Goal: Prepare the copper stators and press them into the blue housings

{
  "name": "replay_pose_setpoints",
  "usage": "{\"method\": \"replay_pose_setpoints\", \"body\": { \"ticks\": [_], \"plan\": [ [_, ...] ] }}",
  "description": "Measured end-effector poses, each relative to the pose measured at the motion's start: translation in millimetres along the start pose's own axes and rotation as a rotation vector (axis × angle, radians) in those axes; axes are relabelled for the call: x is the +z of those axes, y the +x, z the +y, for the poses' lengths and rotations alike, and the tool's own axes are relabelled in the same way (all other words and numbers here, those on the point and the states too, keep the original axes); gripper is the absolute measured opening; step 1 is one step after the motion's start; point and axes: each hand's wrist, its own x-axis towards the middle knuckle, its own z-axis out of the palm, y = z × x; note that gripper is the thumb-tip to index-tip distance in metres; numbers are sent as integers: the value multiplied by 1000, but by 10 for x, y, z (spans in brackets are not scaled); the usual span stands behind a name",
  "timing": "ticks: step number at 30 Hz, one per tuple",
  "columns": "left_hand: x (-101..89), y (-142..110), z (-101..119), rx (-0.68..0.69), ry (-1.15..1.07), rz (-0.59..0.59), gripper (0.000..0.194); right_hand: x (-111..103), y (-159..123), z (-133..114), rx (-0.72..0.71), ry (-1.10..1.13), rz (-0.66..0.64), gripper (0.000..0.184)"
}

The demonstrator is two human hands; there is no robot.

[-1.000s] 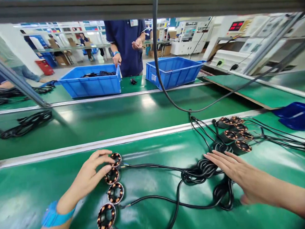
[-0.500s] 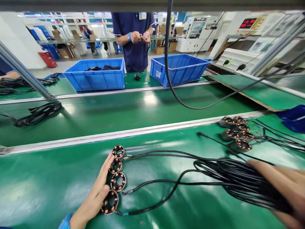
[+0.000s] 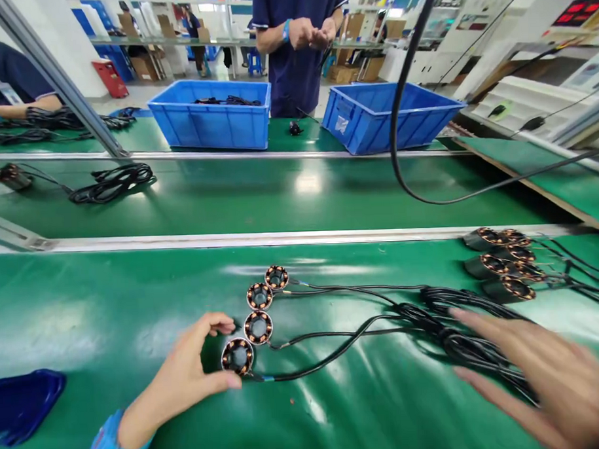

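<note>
Several ring-shaped motor stators with copper windings, the nearest one (image 3: 237, 356) among them, stand in a slanting row on the green work surface. Beside that nearest stator is my left hand (image 3: 179, 369), thumb and fingers apart in a loose curve. Its thumb tip lies at the stator's lower edge; whether it touches I cannot tell. Black cables lead right from the stators into a coiled cable bundle (image 3: 445, 334). Over the bundle's right part my right hand (image 3: 545, 366), blurred, has its fingers spread and covers some of the coils.
More stators (image 3: 508, 289) with leads stand at the right. A dark blue tray (image 3: 28, 404) lies at left. Beyond the metal rail are a cable coil (image 3: 114, 184), two blue bins (image 3: 217, 126) and a co-worker (image 3: 294, 67). A black cable (image 3: 399, 136) hangs down in front.
My left hand has turned from lying flat along the row to an open curve by the nearest stator. My right hand has loosened from the cable bundle. The view has shifted.
</note>
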Motion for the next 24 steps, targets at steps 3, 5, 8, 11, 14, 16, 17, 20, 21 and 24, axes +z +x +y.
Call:
{"method": "replay_pose_setpoints", "body": {
  "ticks": [3, 5, 8, 11, 14, 16, 17, 20, 21, 24],
  "plan": [
    [25, -185, -9, 108, 74, -36, 67, 310, 219, -561, -286, 156, -121, 31],
    [12, -196, -19, 135, 82, 15, 56, 505, 399, -915, -345, 299, -126, 24],
    [-88, -20, -52, 92, 178, 89, 34, 727, 629, -1270, -383, 468, -98, 22],
    [-172, 255, -110, 141, 288, 2, 24, 839, 742, -1418, -416, 603, -70, 21],
    [-145, 447, -148, 180, 286, -58, 12, 877, 778, -1463, -403, 670, -68, 19],
    [-101, 487, -135, 181, 271, -49, 15, 894, 807, -1496, -375, 695, -67, 18],
    [-86, 482, -112, 178, 258, -32, 16, 909, 834, -1523, -359, 702, -61, 17],
    [-94, 398, 18, 157, 201, 43, 16, 1004, 979, -1660, -327, 692, -33, 13],
    [-109, 359, 77, 145, 163, 67, 16, 1053, 1042, -1721, -324, 686, -20, 12],
    [-141, 250, 260, 85, -23, 82, 15, 1208, 1223, -1914, -347, 677, 36, 15]
  ]
}}
